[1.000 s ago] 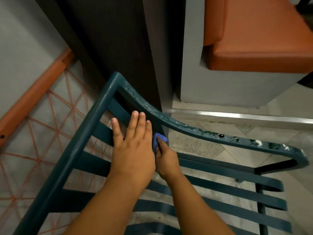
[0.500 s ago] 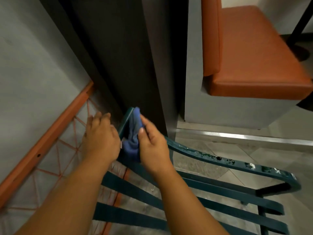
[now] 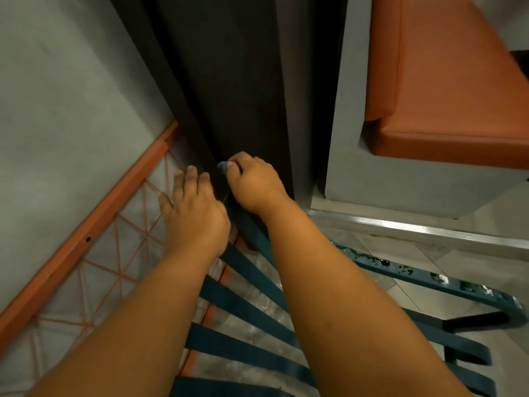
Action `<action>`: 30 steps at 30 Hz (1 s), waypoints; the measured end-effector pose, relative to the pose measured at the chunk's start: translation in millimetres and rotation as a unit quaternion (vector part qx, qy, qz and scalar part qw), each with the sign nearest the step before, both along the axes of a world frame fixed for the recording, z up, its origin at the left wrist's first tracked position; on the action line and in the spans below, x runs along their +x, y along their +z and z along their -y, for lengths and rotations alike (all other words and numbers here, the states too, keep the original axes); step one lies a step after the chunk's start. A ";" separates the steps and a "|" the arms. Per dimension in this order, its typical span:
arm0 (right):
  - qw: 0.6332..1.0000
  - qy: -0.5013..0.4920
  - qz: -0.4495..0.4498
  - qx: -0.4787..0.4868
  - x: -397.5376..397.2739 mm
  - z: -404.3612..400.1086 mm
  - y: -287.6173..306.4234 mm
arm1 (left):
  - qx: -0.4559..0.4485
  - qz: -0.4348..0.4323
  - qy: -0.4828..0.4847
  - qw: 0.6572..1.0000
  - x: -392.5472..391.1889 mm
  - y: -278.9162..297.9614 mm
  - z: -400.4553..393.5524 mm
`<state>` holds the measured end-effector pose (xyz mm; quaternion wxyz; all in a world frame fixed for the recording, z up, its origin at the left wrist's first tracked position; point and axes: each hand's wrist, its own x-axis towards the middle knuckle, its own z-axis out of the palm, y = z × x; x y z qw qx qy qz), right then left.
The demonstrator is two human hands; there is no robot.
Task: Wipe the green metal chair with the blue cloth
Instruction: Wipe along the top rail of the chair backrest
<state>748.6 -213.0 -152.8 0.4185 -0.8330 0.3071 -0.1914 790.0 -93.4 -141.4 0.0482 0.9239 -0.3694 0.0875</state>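
One small corner of the blue cloth shows, poking out past the curled fingers of the right hand, which grips it at the far upper corner of the green chair. The rest of the cloth is hidden inside the fist. That corner of the chair sits hard against a dark panel, so the hand has almost no gap on its far side. The left hand lies just beside the right one, on its left, fingers straight and slightly spread, resting over the chair's left frame edge; whether the palm presses on the metal cannot be told. The two hands nearly touch, with the chair's corner hidden between and beneath them.

From there the chair's slats run down toward the camera between the forearms, with open gaps showing a pale floor below. Its curved rail sweeps off to the right, wet with droplets and white specks, and has free space around it. To the left, close beside the chair, stands an orange frame strung with thin orange cords in a triangle pattern, against a grey wall. To the right, well apart, an orange cushioned bench sits on a grey base above a metal floor strip.
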 end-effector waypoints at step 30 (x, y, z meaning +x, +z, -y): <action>0.981 -0.066 0.133 0.126 -12.4 -9.6 -44.0 | 0.009 0.008 -0.009 1.000 3.0 -4.4 3.1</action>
